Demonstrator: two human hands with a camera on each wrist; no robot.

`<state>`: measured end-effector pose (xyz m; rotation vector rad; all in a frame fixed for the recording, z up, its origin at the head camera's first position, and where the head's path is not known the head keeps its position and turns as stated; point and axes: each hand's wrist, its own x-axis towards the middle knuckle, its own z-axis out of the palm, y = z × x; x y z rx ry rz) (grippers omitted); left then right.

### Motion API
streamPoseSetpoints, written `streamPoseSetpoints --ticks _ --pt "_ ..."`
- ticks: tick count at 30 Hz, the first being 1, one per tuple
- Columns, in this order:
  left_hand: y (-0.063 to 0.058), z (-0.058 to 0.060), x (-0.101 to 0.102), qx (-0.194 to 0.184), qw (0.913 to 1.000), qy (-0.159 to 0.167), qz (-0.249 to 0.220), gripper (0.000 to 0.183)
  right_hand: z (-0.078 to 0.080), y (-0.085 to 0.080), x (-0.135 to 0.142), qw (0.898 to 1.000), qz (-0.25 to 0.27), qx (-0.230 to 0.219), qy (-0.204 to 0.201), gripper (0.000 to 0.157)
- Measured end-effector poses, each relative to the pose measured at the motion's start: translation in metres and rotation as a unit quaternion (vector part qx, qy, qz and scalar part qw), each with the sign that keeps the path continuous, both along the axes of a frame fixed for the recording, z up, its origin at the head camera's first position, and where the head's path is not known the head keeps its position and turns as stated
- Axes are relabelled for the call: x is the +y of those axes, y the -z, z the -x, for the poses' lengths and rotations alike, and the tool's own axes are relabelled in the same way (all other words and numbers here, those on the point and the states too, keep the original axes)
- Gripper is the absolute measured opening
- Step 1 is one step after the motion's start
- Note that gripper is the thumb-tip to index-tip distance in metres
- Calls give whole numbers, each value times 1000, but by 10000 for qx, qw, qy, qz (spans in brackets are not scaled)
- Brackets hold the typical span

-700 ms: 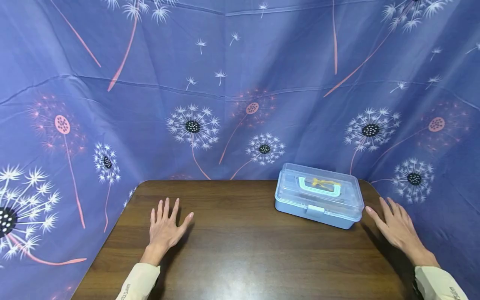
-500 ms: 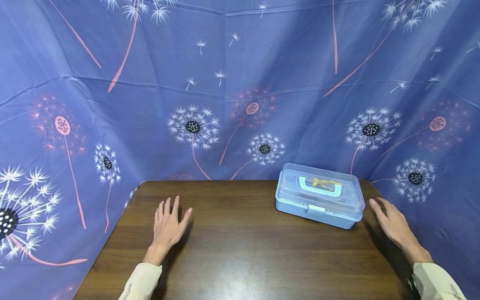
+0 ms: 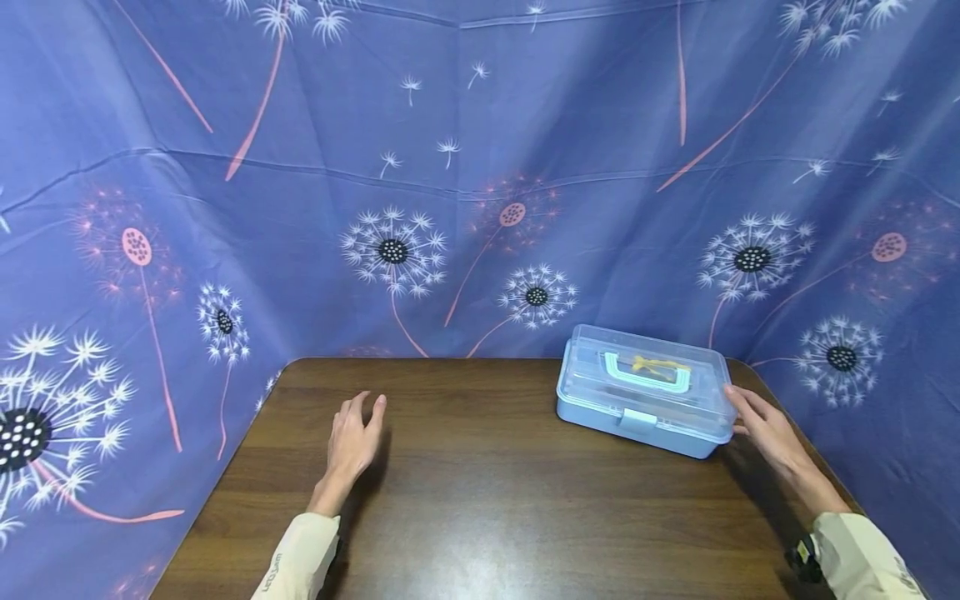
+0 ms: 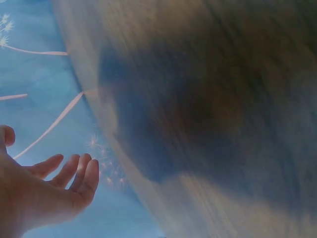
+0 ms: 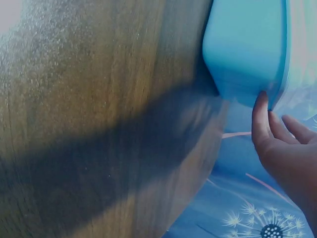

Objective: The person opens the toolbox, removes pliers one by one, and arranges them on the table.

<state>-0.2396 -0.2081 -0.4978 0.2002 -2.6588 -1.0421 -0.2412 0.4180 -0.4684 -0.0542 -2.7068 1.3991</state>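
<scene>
A blue plastic storage box (image 3: 600, 414) with a clear lid stands at the back right of the table, its pale latch (image 3: 638, 422) facing front. A light handle (image 3: 647, 385) lies folded on the lid, and something yellow (image 3: 660, 365) shows there. My right hand (image 3: 768, 429) is at the box's right end, thumb by the lid's edge. In the right wrist view a fingertip (image 5: 261, 99) meets the box's end just below the rim, with the other fingers loosely bent. On the left, my left hand (image 3: 352, 433) hovers over the table with loosely bent fingers and nothing in them.
The brown wooden table (image 3: 465, 483) has a rounded back edge. Blue cloth (image 3: 450, 275) printed with dandelions hangs behind it and along both sides, near the box and my right hand.
My right hand has moved left to the box's right end. My left hand has shifted slightly right and its fingers have bent more. The box stays put; the view has turned slightly.
</scene>
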Motion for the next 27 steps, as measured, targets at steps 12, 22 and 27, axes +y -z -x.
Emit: streamPoseSetpoints --ticks 12,22,27 --pt "-4 6 10 186 9974 37 -693 60 2 -5 -7 9991 177 -335 215 76" --pt "-9 12 29 363 9900 67 -1365 50 6 -4 -24 9992 343 -122 -145 71" --pt "-11 17 38 128 9861 92 -1655 54 11 -3 -34 9982 501 -133 -313 71"
